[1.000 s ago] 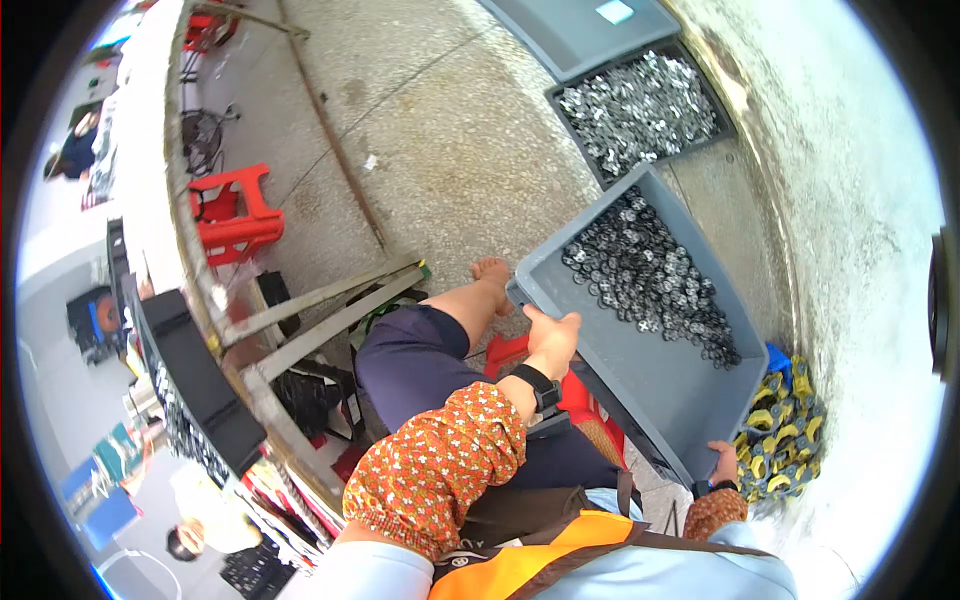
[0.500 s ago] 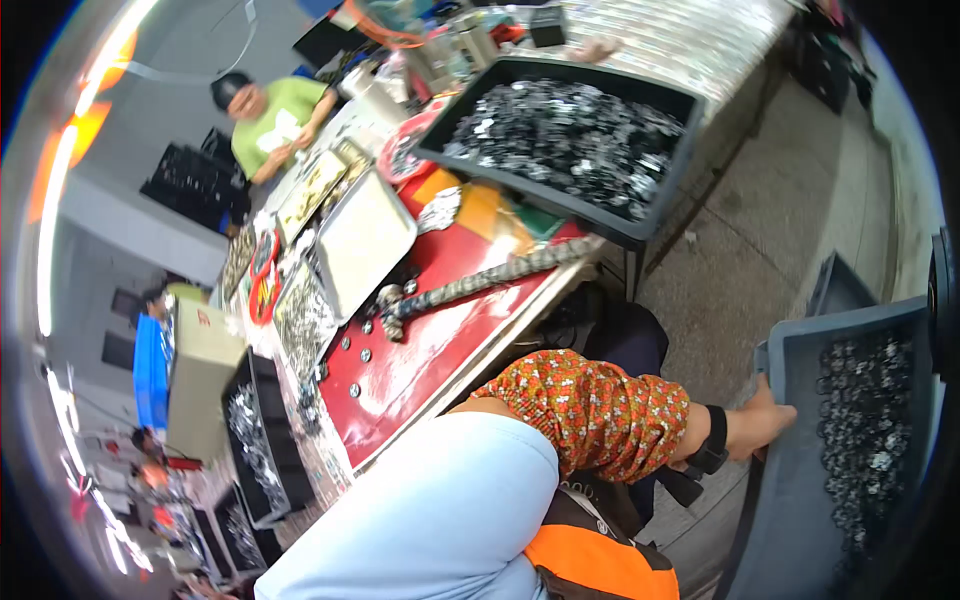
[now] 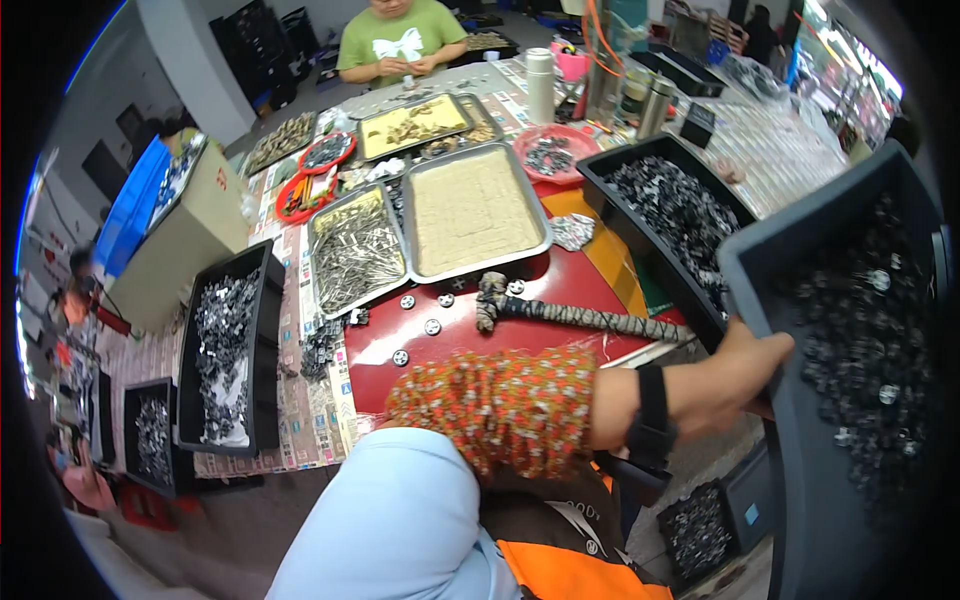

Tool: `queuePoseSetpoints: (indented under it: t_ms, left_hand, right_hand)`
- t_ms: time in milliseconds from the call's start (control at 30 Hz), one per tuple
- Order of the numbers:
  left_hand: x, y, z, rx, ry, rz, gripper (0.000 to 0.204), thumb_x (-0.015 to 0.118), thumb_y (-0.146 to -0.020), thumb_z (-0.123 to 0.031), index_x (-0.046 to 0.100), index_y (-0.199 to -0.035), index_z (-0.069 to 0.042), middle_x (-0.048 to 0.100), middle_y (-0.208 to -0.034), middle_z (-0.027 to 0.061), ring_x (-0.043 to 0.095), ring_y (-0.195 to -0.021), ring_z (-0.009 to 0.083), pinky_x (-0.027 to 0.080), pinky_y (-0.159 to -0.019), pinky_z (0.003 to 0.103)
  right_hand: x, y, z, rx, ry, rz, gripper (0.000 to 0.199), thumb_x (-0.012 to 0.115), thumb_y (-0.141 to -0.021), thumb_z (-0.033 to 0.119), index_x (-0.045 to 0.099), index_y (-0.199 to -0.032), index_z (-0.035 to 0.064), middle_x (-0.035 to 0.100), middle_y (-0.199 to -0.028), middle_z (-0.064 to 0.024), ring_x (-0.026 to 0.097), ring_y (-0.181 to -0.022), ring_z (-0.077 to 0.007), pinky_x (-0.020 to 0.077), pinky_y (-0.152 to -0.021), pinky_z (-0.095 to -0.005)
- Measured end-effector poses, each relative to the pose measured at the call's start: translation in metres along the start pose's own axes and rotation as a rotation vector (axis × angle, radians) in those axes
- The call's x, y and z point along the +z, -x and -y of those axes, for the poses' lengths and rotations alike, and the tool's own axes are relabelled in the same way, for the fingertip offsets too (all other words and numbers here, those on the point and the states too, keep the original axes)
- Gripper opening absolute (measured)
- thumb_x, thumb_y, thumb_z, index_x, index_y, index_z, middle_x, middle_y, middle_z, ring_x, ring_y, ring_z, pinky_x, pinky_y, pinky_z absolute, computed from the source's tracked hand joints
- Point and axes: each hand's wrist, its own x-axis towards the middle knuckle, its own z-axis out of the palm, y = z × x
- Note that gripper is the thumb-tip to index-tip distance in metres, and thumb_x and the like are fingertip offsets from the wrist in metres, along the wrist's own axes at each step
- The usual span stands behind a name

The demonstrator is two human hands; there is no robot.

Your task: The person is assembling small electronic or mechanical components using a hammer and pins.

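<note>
While I've got my left hand [image 3: 735, 375] clamped on the rim of one grey bin [image 3: 850, 400] full of small dark metal parts, held up just off the table's [image 3: 560, 290] right edge, my arm reaches out straight across my body. Two steel trays [image 3: 470, 210] sit mid-table, another black bin [image 3: 665, 215] near the right edge. Can't see my right hand.
</note>
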Motion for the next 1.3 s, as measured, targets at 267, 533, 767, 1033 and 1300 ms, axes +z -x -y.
queuePoseSetpoints:
  t_ms: [267,533,767,1033,1300]
  left_hand:
    - [-0.1,0.064,-0.076,0.135,0.106,-0.331,0.017,0.058,-0.093,-0.016,0.057,-0.102,-0.001,0.064,-0.09,0.0098,0.071,-0.082,0.0278,0.064,-0.083,0.05]
    - [-0.165,0.103,-0.121,0.266,0.177,-0.44,0.014,0.058,-0.099,-0.019,0.059,-0.101,-0.006,0.067,-0.088,0.0054,0.073,-0.085,0.0221,0.065,-0.084,0.041]
    - [-0.213,0.075,-0.125,0.371,0.275,-0.534,0.018,0.052,-0.098,-0.015,0.057,-0.109,-0.002,0.067,-0.096,0.009,0.071,-0.088,0.0243,0.065,-0.08,0.046]
    - [-0.238,0.029,-0.109,0.425,0.459,-0.392,0.011,0.056,-0.101,-0.013,0.057,-0.108,-0.004,0.064,-0.1,0.0084,0.068,-0.096,0.0251,0.062,-0.087,0.048]
    - [-0.258,0.022,-0.107,0.534,0.507,-0.284,0.017,0.048,-0.107,-0.014,0.055,-0.115,-0.001,0.065,-0.11,0.0124,0.068,-0.102,0.027,0.06,-0.094,0.049]
  right_hand:
    - [0.133,0.001,0.098,-0.025,-0.015,0.121,0.047,0.064,-0.088,0.037,0.06,-0.118,0.0007,0.066,-0.111,-0.0144,0.067,-0.101,-0.0269,0.056,-0.09,-0.0399]
    - [0.254,0.051,0.147,-0.276,0.161,0.196,0.055,0.065,-0.088,0.039,0.057,-0.125,0.0001,0.065,-0.112,-0.0148,0.07,-0.094,-0.0248,0.0587,-0.084,-0.0355]
    - [0.328,0.055,0.179,-0.412,0.275,0.399,0.059,0.063,-0.083,0.031,0.053,-0.132,-0.0014,0.061,-0.109,-0.0153,0.067,-0.087,-0.0212,0.0566,-0.073,-0.0298]
    - [0.372,0.072,0.237,-0.289,0.262,0.465,0.053,0.057,-0.082,0.009,0.054,-0.131,-0.0097,0.063,-0.121,-0.0207,0.065,-0.107,-0.0302,0.0518,-0.096,-0.0392]
    - [0.415,0.087,0.238,-0.709,0.626,0.477,0.032,0.062,-0.08,0.009,0.061,-0.108,-0.007,0.065,-0.098,-0.0138,0.065,-0.087,-0.0249,0.0521,-0.081,-0.0361]
